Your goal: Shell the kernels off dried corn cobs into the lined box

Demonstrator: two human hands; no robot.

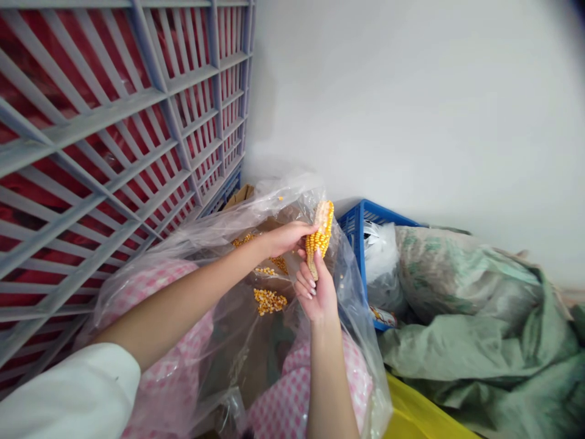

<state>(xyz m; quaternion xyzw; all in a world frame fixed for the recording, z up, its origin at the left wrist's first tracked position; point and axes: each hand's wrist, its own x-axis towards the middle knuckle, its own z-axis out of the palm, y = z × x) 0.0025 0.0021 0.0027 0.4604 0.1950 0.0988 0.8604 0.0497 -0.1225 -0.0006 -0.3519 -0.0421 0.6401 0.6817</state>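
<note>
An ear of corn (322, 235) with yellow kernels is held up over a clear plastic bag (223, 360). A pale strip near its top shows where kernels are gone. My right hand (316, 286) is closed around its lower end, thumb along the front. From the left, my left hand (292, 239) grips the ear's side, its thumb pressed on the kernels and its other fingers partly hidden. Loose corn kernels (269, 301) lie in heaps inside the bag below both hands.
Tall grey slatted plastic crates (167, 91) with red material behind them rise on the left. To the right are a blue crate (363, 244) holding plastic bags, and stacked woven sacks (457, 274). Yellow material (415, 408) lies at lower right. A white wall (411, 110) stands behind.
</note>
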